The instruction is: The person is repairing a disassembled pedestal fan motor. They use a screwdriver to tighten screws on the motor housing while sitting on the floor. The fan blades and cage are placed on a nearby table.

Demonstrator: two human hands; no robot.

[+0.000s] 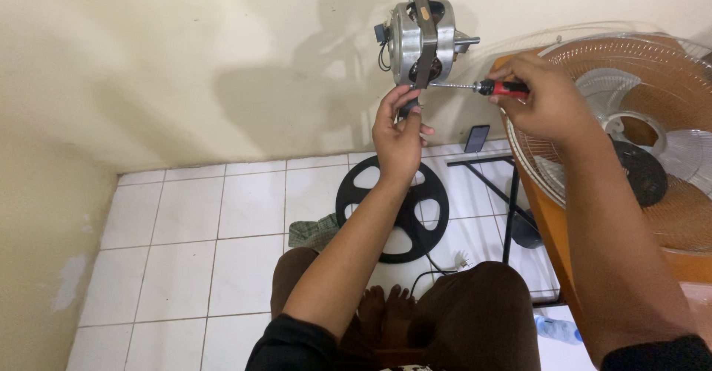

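A single head-worn camera looks steeply down and forward from above a seated person's lap. It faces a cream wall (185,67), which fills the upper half of the view, and the white tiled floor (193,230) beneath it. The raised forearms sit close to the lens. A fan grille (638,119) crowds the right edge. No second view shares the scene.

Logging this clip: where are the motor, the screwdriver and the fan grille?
motor (406,41): head view, silver housing.
screwdriver (506,87): head view, red handle.
fan grille (593,59): head view, upper wire rim.
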